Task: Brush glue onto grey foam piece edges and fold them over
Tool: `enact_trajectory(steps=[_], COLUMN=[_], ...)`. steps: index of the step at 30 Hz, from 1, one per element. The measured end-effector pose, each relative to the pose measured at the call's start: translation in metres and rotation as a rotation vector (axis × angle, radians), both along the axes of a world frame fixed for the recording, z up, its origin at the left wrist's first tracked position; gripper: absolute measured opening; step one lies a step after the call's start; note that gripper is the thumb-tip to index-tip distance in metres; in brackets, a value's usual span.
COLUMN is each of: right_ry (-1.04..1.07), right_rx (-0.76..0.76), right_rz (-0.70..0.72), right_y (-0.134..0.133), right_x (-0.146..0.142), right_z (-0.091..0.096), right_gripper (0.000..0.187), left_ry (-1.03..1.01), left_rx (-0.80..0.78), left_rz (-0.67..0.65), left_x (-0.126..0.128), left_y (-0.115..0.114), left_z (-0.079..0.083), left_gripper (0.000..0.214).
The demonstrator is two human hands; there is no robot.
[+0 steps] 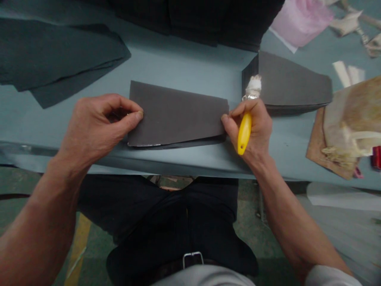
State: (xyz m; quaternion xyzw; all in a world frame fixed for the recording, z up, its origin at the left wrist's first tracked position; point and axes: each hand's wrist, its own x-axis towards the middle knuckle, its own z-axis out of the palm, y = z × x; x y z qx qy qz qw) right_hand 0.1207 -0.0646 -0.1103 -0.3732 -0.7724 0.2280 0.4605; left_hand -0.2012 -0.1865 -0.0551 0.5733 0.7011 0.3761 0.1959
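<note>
A dark grey folded piece of stiff fabric (178, 113) lies on the blue table (184, 63) in front of me. My left hand (98, 123) pinches its left edge between thumb and fingers. My right hand (253, 127) touches the piece's right edge with the thumb while its fingers are closed round a yellow-handled tool (244, 133). The tool's top end is wrapped in white cloth (253, 85) and sticks up above the hand.
A stack of similar grey pieces (291, 85) lies at the right. Dark green fabric (56, 59) is folded at the left, black cloth (202, 20) at the back. A pink bag (300, 20) and brown paper with rags (351, 127) sit at the right.
</note>
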Motion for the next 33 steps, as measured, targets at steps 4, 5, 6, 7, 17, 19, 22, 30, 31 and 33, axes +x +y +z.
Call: enact_trajectory(steps=[4, 5, 6, 7, 17, 19, 22, 30, 31, 33], right_ry=[0.005, 0.006, 0.004, -0.002, -0.023, -0.022, -0.029, -0.019, -0.022, -0.028], right_rx=[0.006, 0.005, 0.002, 0.000, 0.038, 0.014, -0.014, -0.014, -0.013, -0.022], right_rz=[-0.015, -0.004, 0.008, 0.017, -0.026, 0.004, 0.003, 0.009, 0.003, -0.008], right_y=[0.000, 0.001, 0.001, 0.001, 0.001, 0.000, -0.001, 0.005, 0.005, 0.004], right_x=[0.002, 0.002, 0.002, 0.002, 0.000, -0.001, -0.002, 0.003, 0.003, 0.003], right_z=[-0.002, -0.002, -0.002, -0.003, 0.002, 0.005, 0.006, -0.003, -0.003, -0.003], right_gripper=[0.031, 0.031, 0.031, 0.031, 0.033, 0.031, 0.029, 0.033, 0.033, 0.033], left_ry=[-0.009, -0.011, -0.013, -0.017, -0.074, -0.073, -0.075, -0.094, -0.093, -0.086], left_rx=[0.003, 0.001, 0.000, 0.000, -0.020, -0.014, -0.011, -0.032, -0.032, -0.030], left_rz=[-0.002, -0.004, -0.007, -0.009, -0.016, -0.020, -0.022, -0.002, 0.001, 0.004], left_x=[0.001, 0.001, 0.001, 0.001, 0.001, 0.001, 0.001, -0.001, -0.001, -0.001], left_y=[-0.002, -0.002, -0.003, -0.003, 0.002, 0.003, 0.004, 0.004, 0.004, 0.003], left_z=[0.000, 0.000, 0.000, 0.000, -0.004, -0.004, -0.004, -0.005, -0.006, -0.007], left_gripper=[0.028, 0.028, 0.027, 0.027, 0.026, 0.026, 0.026, 0.022, 0.022, 0.022])
